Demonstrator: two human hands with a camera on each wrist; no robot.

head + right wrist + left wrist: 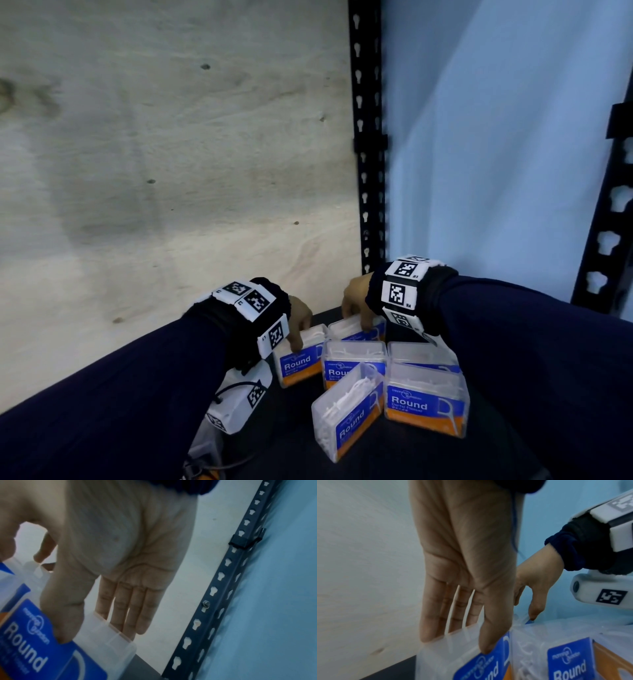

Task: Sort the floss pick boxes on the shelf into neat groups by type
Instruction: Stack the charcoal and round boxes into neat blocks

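Our left hand (301, 317) pinches one back-row box (301, 356) on the shelf (294, 445), our right hand (356, 301) pinches its neighbour (356, 330). Light, stiff, slick plastic, we judge; grip across the broad faces, thumb opposite fingers.

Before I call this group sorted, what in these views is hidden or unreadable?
- Back-right clear plastic floss pick box: head view, label covered by the right hand.
- Middle-right clear box: head view, label blocked by the front box.
- Small print under "Round": blurred in all views.
- Left shelf area: head view, the left sleeve hides it.
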